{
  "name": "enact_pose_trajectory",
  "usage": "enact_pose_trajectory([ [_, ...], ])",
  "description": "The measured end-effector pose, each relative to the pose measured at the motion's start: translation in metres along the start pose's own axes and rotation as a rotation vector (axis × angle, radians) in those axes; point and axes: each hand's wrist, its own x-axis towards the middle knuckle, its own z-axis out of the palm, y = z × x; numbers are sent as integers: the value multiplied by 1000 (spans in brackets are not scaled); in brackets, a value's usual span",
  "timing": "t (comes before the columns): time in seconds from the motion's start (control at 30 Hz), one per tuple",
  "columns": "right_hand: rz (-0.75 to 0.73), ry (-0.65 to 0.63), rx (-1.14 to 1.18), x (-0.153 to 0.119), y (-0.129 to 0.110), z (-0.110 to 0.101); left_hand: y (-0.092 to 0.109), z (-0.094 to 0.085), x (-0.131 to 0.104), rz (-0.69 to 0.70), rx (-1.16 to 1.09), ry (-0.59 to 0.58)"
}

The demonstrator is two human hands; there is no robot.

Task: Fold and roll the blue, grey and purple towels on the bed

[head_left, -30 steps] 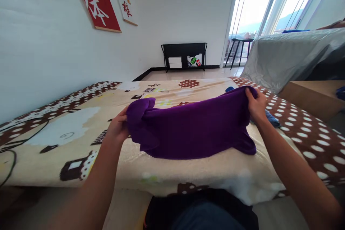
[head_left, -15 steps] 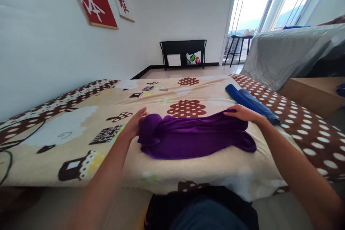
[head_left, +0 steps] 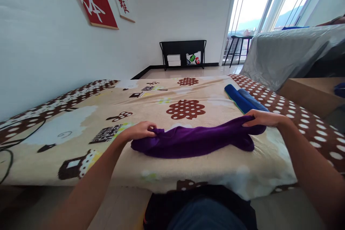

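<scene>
A purple cloth (head_left: 188,143), perhaps a towel or garment, lies bunched lengthwise near the front edge of the patterned blanket (head_left: 151,115). My left hand (head_left: 142,130) pinches its left end at the upper edge. At the other end, my right hand (head_left: 262,118) grips the upper edge between thumb and fingers. A loose fold hangs out below the right end. Just beyond my right hand lie a rolled blue cloth (head_left: 237,97) and a greyish-blue roll (head_left: 252,100), side by side.
A black cable (head_left: 40,126) curls at the blanket's left edge. Behind the bed stands a low black rack (head_left: 183,47) with a white box. At the right are a cardboard box (head_left: 309,93), a plastic-covered piece of furniture (head_left: 291,50) and a black stool (head_left: 239,45).
The purple cloth's upper edge has come down toward me, making it narrower. My left hand has closed on its left end, and my right hand has shifted right and nearer.
</scene>
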Motion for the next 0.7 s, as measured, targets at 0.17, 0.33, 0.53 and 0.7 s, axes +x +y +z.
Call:
enact_pose_trajectory([
  [0.17, 15, 358, 213, -6, 7, -8, -12, -21, -15, 108, -568, 191],
  [0.33, 9, 733, 163, 7, 9, -11, -36, -31, -4, 235, -1116, 642],
  [0.53, -98, 621, 83, -6, 7, -11, -66, -48, -22, 291, -1299, 836],
  [0.7, -155, 585, 153, -33, 15, -17, -63, -49, -55, 293, -1161, 898],
])
